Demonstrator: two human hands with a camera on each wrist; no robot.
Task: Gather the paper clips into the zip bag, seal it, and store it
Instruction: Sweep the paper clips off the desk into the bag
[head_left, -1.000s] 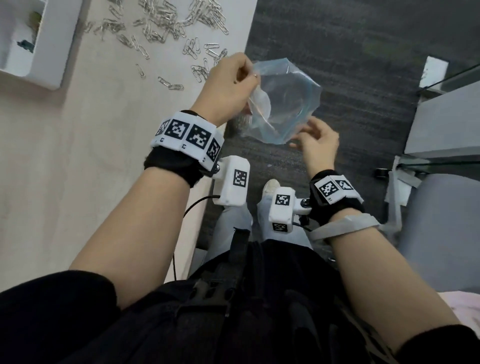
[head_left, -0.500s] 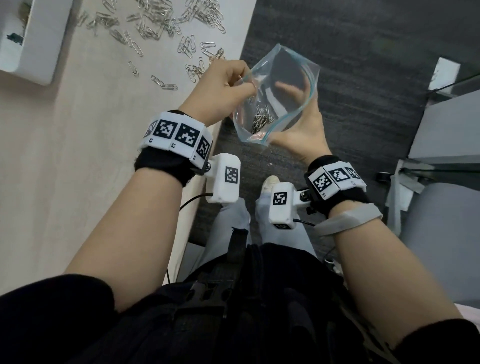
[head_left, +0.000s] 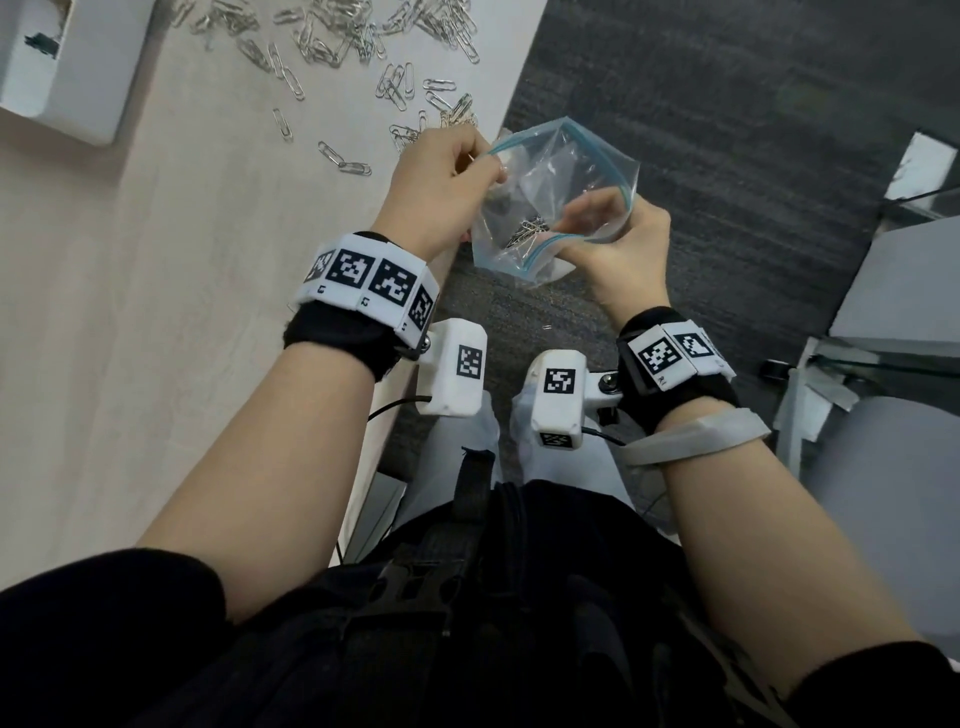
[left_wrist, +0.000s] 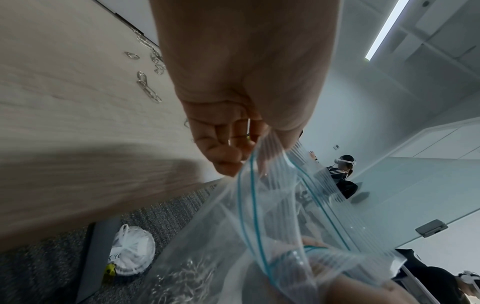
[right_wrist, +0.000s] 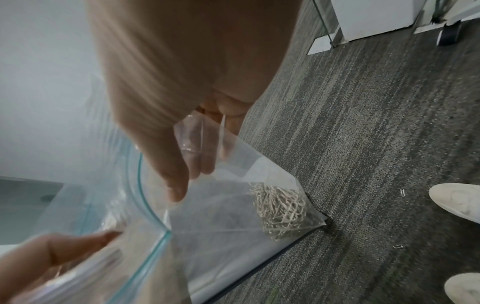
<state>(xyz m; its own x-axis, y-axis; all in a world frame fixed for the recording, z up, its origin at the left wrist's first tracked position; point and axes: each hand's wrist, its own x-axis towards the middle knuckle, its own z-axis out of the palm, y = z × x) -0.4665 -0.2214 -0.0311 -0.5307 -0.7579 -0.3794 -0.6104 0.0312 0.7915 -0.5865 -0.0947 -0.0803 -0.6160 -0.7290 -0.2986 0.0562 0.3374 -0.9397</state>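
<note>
A clear zip bag (head_left: 558, 171) with a blue zip strip hangs open-mouthed in the air just off the table edge. A clump of paper clips (head_left: 524, 231) lies in its lower corner, and shows in the right wrist view as paper clips (right_wrist: 281, 207). My left hand (head_left: 447, 182) pinches the bag's left rim, bag (left_wrist: 272, 216). My right hand (head_left: 618, 234) grips the right rim, thumb inside the bag (right_wrist: 207, 205) and fingers outside. Several loose paper clips (head_left: 332, 36) are scattered on the table (head_left: 156, 312).
A white box (head_left: 67, 67) stands at the table's far left. Dark carpet (head_left: 727, 156) lies below the bag, with my shoes (right_wrist: 457, 199) and stray clips (right_wrist: 402, 192) on it. Grey furniture (head_left: 898, 291) stands at right. Other people (left_wrist: 340, 174) sit far off.
The bag has been turned mouth-up and spread open. My right hand moved from under the bag to grip its right rim. The left hand kept its pinch.
</note>
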